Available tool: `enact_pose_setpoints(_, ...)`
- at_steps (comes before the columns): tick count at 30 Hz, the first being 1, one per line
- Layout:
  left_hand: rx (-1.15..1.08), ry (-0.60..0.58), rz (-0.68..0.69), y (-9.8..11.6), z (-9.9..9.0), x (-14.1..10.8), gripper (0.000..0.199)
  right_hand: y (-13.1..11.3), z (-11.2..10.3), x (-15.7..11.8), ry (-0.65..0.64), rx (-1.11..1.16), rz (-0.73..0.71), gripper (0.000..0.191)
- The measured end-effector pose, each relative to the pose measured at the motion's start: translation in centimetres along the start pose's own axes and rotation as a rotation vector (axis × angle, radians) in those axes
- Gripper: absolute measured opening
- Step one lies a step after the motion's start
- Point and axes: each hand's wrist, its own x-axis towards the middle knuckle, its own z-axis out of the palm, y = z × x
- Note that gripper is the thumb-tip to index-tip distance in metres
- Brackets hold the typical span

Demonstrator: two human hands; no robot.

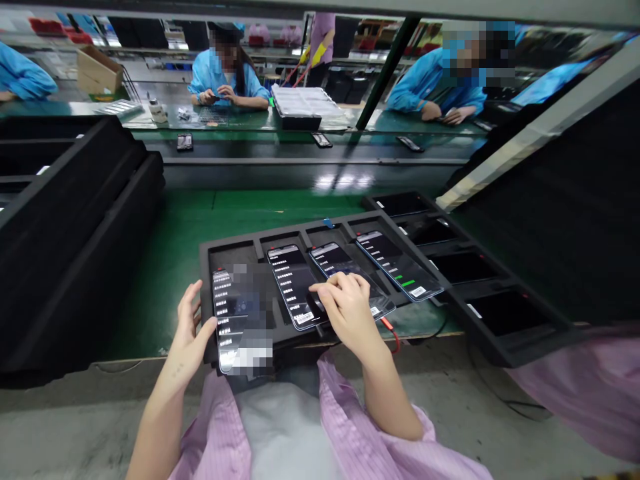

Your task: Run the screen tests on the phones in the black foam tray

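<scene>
A black compartment tray (235, 241) lies in front of me, holding several smartphones with lit menu lists. My left hand (189, 330) is at the tray's left side, fingers spread, its thumb against the edge of the leftmost phone (227, 313). Over the phones is my right hand (347, 303), index finger stretched to the lower right part of the second phone's screen (287, 280). That hand grips nothing and partly covers the third phone (327, 257). At the right end, the fourth phone (395, 263) shows green bars in its list.
A second black tray (435, 250) with dark-screened phones adjoins on the right. Stacked black trays (100, 220) stand at left. A red cable (393, 333) hangs by the front edge. Beyond the green bench (225, 203), a conveyor (250, 175) carries phones; people in blue work behind it.
</scene>
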Motion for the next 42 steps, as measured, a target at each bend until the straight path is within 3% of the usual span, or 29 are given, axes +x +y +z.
enact_pose_setpoints(3, 0.053, -0.018, -0.015, 0.4, 0.4, 0.1, 0.062, -0.1, 0.3, 0.1, -0.039, -0.016, 0.007, 0.046)
enact_pose_setpoints(8, 0.146, -0.162, 0.032, -0.2, -0.6, -0.8, 0.082, -0.2, 0.3, -0.1, -0.047, -0.019, -0.008, 0.054)
enact_pose_setpoints(11, 0.174, -0.19, 0.058, -0.7, -0.9, -1.2, 0.086, -0.2, 0.2, -0.5, -0.023, -0.016, -0.022, 0.057)
enact_pose_setpoints(14, 0.156, -0.115, 0.063, -0.6, -0.6, -1.2, 0.077, -0.2, 0.1, -0.7, -0.016, -0.008, -0.024, 0.055)
enact_pose_setpoints(19, 0.28, 0.059, 0.069, 0.7, 0.0, -0.8, 0.043, -0.1, -0.1, -0.7, 0.003, 0.0, -0.026, 0.05)
enact_pose_setpoints(29, 0.371, 0.079, 0.067, 0.9, 0.2, -0.5, 0.051, 0.1, -1.0, -0.7, 0.008, 0.005, -0.002, 0.048)
enact_pose_setpoints(42, 0.352, 0.117, 0.106, 1.0, 0.4, -1.0, 0.046, -0.2, -0.8, 0.7, -0.036, -0.051, -0.004, 0.046)
